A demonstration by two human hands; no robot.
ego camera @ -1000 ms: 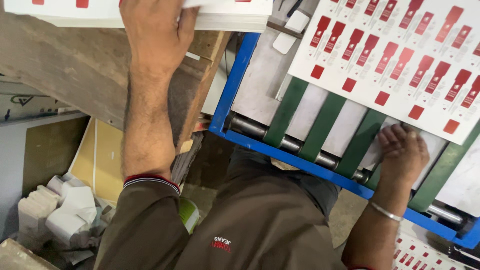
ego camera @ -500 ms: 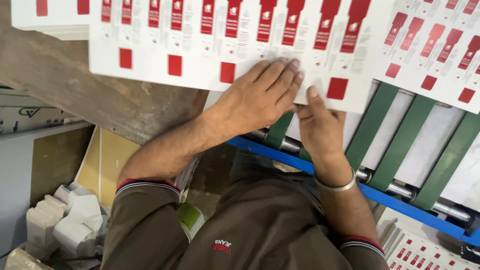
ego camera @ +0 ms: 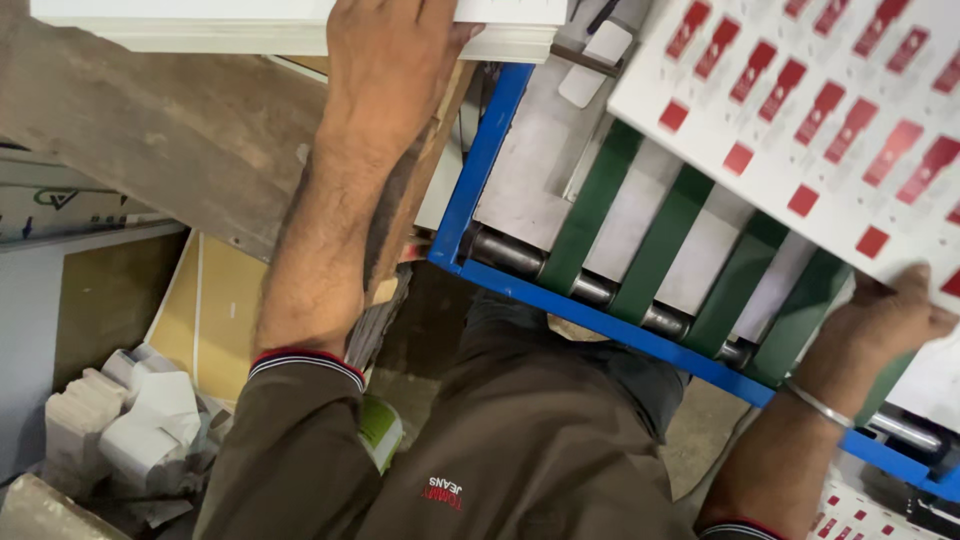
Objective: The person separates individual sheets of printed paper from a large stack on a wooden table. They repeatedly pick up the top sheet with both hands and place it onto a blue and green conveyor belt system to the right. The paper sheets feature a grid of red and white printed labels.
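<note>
The largest thing in view is a blue-framed conveyor (ego camera: 520, 290), with green belts (ego camera: 660, 245) run over steel rollers (ego camera: 505, 252) so that flat sheets can be carried along it. Over its right end a white printed sheet (ego camera: 830, 130) with rows of red tabs is held at a slant — its lower edge is gripped by the right hand (ego camera: 885, 325), the fingers closed under the sheet and the thumb side against its edge, so that the sheet is supported from below rather than resting fully on the belts.

At the top left a stack of white sheets (ego camera: 200, 30) is laid on a rough wooden table (ego camera: 160, 140), just beside the conveyor, where it can be reached without a step. The left hand (ego camera: 385, 50) is laid across the stack's near edge, fingers curled over the top sheets — whether one sheet is pinched or the pile is merely steadied cannot be told.

Lower left, a heap of small white offcuts (ego camera: 110, 430) is left on the floor, beside leaning yellow boards (ego camera: 205, 310).
</note>
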